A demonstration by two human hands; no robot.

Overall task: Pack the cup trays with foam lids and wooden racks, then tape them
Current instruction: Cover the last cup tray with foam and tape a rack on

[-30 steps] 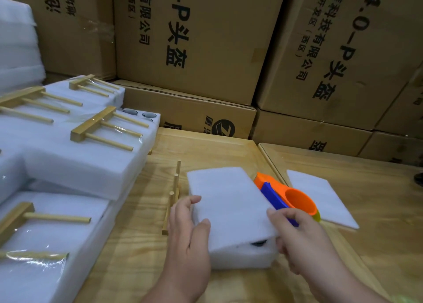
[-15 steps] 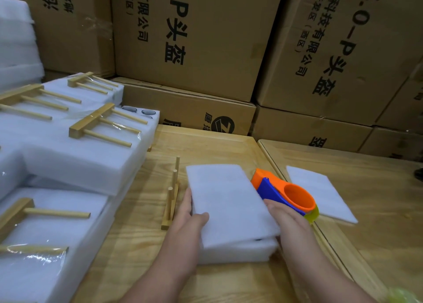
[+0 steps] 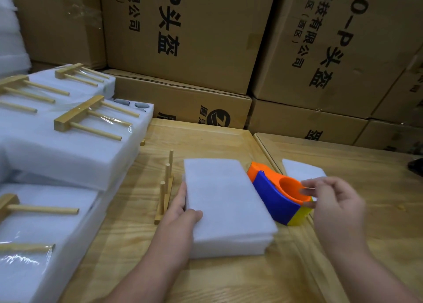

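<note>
A white foam lid (image 3: 224, 195) lies flat on a white foam cup tray (image 3: 231, 245) in the middle of the wooden table (image 3: 206, 140). My left hand (image 3: 180, 213) grips the left edge of lid and tray, thumb on top. A loose wooden rack (image 3: 165, 188) with upright pegs stands just left of that hand. My right hand (image 3: 332, 209) hovers over the orange and blue tape dispenser (image 3: 277, 193) to the right of the tray, fingers loosely curled at its round opening, holding nothing.
Packed foam trays (image 3: 68, 147) with taped wooden racks (image 3: 91, 119) are stacked on the left. A spare foam sheet (image 3: 299, 170) lies behind the dispenser on a second table (image 3: 366, 160). Cardboard boxes (image 3: 183, 35) wall off the back.
The lid has been pressed down flat onto the tray. My right hand left the tray's right edge and rose to the tape dispenser. My left hand stays on the left edge.
</note>
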